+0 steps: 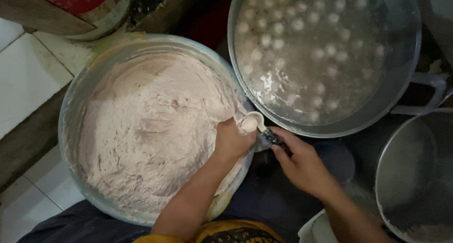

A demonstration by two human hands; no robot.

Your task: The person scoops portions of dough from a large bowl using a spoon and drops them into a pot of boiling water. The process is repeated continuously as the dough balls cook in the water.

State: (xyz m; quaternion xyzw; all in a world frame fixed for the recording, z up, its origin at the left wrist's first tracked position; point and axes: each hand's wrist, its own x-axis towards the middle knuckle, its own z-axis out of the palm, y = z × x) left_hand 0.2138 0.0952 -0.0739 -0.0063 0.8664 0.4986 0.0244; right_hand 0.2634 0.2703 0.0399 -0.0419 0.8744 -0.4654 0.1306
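Item: wide pale-rimmed round basin (75, 106), at left, heaped with pinkish-grey meat paste (151, 129). Our left hand (231, 140) is closed in a fist at the basin's near-right edge, squeezing paste so that a small pale ball of paste (248, 124) stands out at the top of the fist. Our right hand (302, 165) grips the dark handle of a small metal spoon (258, 120), whose bowl touches the ball just beside the fist. Item: large round metal pot (401, 87), far right, filled with cloudy water in which many white balls (302, 26) float — its rim lies just beside the spoon. Item: a second metal pot (391, 177), near right, partly in view, its contents not clear. Item: a round vessel with a red top (80, 2), far left, on white tiles (23, 73). We judge the step in hand to be the shaping of one ball — the spoon cutting it from the fist. The next move, as we judge it, calls for a clean scoop under the ball and a short carry right, over the rim, to the water.
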